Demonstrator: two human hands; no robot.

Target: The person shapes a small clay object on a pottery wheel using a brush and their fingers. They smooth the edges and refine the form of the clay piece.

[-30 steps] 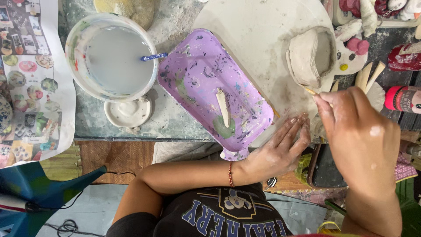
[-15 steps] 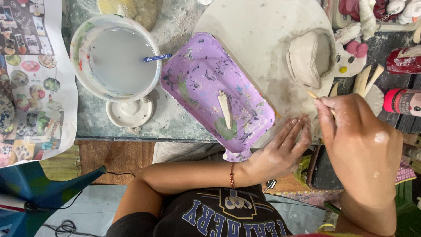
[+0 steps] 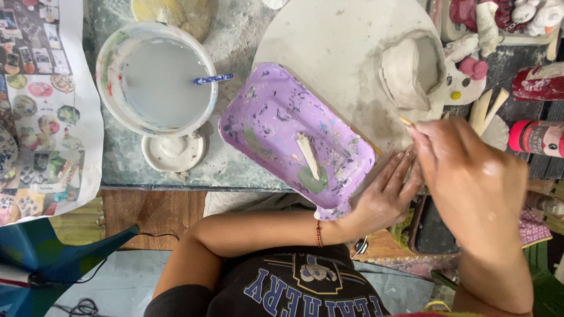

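Clay pot (image 3: 411, 70), grey, rough and thick-walled with its hollow open upward, sits on the right part of a pale round board (image 3: 329, 53).

Just below the pot, toward the person, the right hand (image 3: 470, 176) is closed in a pinch on a thin wooden stick (image 3: 405, 121); the stick's tip pokes out from the fingers and points at the pot's lower edge, very close to it, though whether it touches I cannot tell. Below and left of the pot, the left hand (image 3: 385, 196) lies open and flat, fingers stretched, on the near edge of the board, holding nothing.

Left of the pot, a lilac paint-stained tray (image 3: 264, 117) overlaps the board and carries a pale flat stick (image 3: 308, 155) and a green smear. Farther left stands a white tub of cloudy water (image 3: 155, 76) with a blue handle (image 3: 212, 78) poking out, a small white lid (image 3: 173, 151) below it. A printed sheet with many small coloured pictures (image 3: 35, 105) lies farthest left. Right of the pot lie two red cylinders (image 3: 537, 135) on their sides.
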